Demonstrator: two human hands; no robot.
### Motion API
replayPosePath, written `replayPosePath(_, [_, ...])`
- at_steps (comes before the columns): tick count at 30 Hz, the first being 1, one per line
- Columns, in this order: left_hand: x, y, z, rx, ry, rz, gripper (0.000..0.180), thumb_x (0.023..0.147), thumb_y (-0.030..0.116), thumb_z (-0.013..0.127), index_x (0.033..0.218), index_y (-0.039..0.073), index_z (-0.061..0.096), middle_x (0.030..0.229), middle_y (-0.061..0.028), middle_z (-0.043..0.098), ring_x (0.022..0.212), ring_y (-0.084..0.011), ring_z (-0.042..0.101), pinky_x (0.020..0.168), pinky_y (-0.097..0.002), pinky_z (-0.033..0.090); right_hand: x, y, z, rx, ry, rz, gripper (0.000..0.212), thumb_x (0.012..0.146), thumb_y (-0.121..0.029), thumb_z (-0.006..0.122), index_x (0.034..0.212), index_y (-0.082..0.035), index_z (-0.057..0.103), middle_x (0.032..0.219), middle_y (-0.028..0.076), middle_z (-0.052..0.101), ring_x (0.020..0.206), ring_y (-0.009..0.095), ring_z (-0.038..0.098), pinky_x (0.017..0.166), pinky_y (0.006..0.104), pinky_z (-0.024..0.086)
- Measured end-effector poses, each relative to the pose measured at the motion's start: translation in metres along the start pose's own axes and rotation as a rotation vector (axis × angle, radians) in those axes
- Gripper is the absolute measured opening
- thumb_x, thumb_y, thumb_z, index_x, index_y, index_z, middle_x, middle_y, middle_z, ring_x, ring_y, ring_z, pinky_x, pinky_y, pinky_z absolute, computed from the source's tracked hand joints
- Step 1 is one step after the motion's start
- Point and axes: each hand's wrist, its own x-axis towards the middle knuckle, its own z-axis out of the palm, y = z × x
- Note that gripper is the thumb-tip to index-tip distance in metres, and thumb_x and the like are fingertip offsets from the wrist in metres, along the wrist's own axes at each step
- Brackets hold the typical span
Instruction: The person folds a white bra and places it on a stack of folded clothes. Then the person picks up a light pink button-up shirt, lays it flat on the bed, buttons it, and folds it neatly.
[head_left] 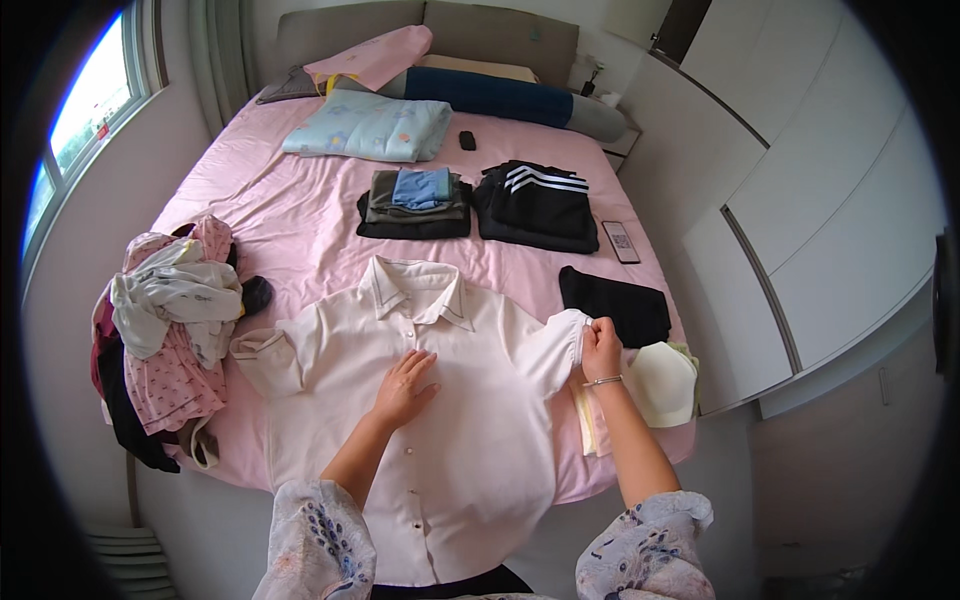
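A pale pink, short-sleeved button-up shirt (470,400) lies spread front side up on the bed, collar toward the headboard, its hem hanging over the near edge. My left hand (405,388) rests flat on the shirt's chest by the button placket, fingers stretched out. With closed fingers, my right hand (601,350) grips the cuff of the right-side sleeve (548,355). The opposite sleeve (268,362) lies loose on the pink sheet. A bracelet circles my right wrist.
A heap of rumpled clothes (175,330) lies at the left. Folded dark clothes (540,210) and another folded pile (415,205) sit beyond the collar. Right of the shirt are folded black cloth (617,305), a cream item (662,385) and a phone (621,242). A folded blue quilt (370,125) lies farther back.
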Motion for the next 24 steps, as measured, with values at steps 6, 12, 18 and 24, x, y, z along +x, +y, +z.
replayPosePath(6, [-0.007,0.004,0.027,0.156,-0.071,-0.068,0.056,0.078,0.038,0.057,0.127,0.015,0.046,0.138,-0.0094,0.034,0.131,-0.0263,0.024,0.107,-0.0402,0.016,-0.016,0.030,-0.014,0.057,0.073,0.146,0.015,0.085,-0.014,0.054,0.082,-0.002,0.046,0.068,0.013,0.054,0.060,0.023,0.054,0.058,0.0319,0.044])
replayPosePath(12, [-0.010,-0.003,0.030,0.170,-0.048,-0.039,0.055,0.078,0.038,0.057,0.126,0.014,0.046,0.137,-0.0101,0.035,0.131,-0.0266,0.024,0.107,-0.0409,0.017,-0.028,0.028,-0.015,-0.066,-0.020,0.115,0.015,0.084,-0.009,0.051,0.096,-0.003,0.046,0.074,0.017,0.057,0.069,0.031,0.057,0.062,0.0372,0.045])
replayPosePath(18, [-0.016,-0.004,0.027,0.181,-0.012,-0.024,0.054,0.079,0.037,0.057,0.126,0.013,0.047,0.137,-0.0103,0.036,0.130,-0.0267,0.026,0.106,-0.0404,0.019,-0.048,-0.023,-0.039,-0.760,-0.433,0.338,0.035,0.074,-0.009,0.055,0.107,-0.007,0.044,0.083,0.018,0.059,0.080,0.036,0.059,0.067,0.0456,0.046])
replayPosePath(24, [-0.014,-0.004,0.027,0.153,-0.010,-0.015,0.054,0.078,0.036,0.057,0.126,0.013,0.046,0.136,-0.0094,0.036,0.130,-0.0265,0.026,0.106,-0.0402,0.019,-0.030,-0.029,0.013,-0.364,-0.296,-0.209,0.028,0.073,-0.016,0.061,0.100,-0.008,0.058,0.100,0.015,0.058,0.094,0.032,0.054,0.079,0.0390,0.045])
